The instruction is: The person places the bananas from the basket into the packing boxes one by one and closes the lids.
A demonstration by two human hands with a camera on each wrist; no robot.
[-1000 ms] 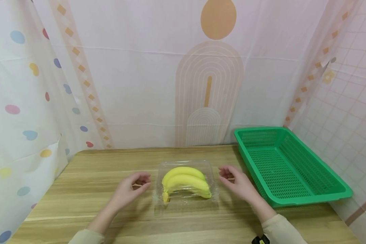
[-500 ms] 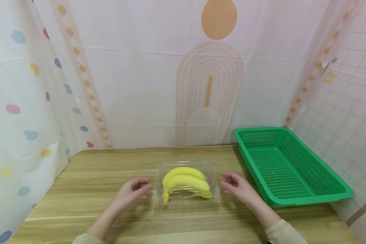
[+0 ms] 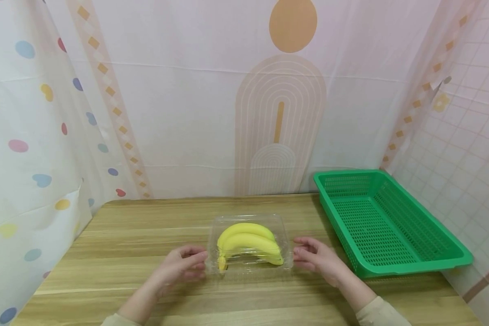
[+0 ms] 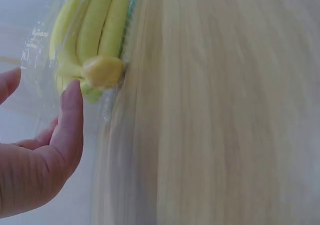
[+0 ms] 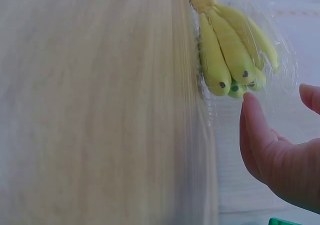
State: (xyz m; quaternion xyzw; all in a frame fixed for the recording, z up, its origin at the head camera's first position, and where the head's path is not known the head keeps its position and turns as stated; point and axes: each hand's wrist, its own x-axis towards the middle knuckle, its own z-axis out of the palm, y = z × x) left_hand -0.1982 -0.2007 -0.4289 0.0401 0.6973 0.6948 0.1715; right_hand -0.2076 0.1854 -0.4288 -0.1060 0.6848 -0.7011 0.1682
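Note:
A bunch of yellow bananas [image 3: 248, 240] lies inside a clear plastic box [image 3: 248, 271] on the wooden table. At the box's left side is my left hand [image 3: 178, 267], its fingers and thumb spread apart with a gap between them. My right hand [image 3: 319, 258] is in a similar pose at the right side. Both sets of fingertips come up close to the box's walls; whether they touch it I cannot tell. In the left wrist view the bananas' stem end [image 4: 102, 72] faces my left hand [image 4: 45, 155]. In the right wrist view their dark tips point toward my right hand [image 5: 275, 150].
A green perforated plastic basket [image 3: 391, 267] stands at the right of the table, just beyond my right hand. Patterned curtains [image 3: 187, 113] hang behind the table and along both sides. Bare wood [image 3: 118, 253] shows left of the box.
Both hands have shifted slightly toward me and then inward, bringing the fingertips right up to the box's sides. The box, bananas and basket stay in place.

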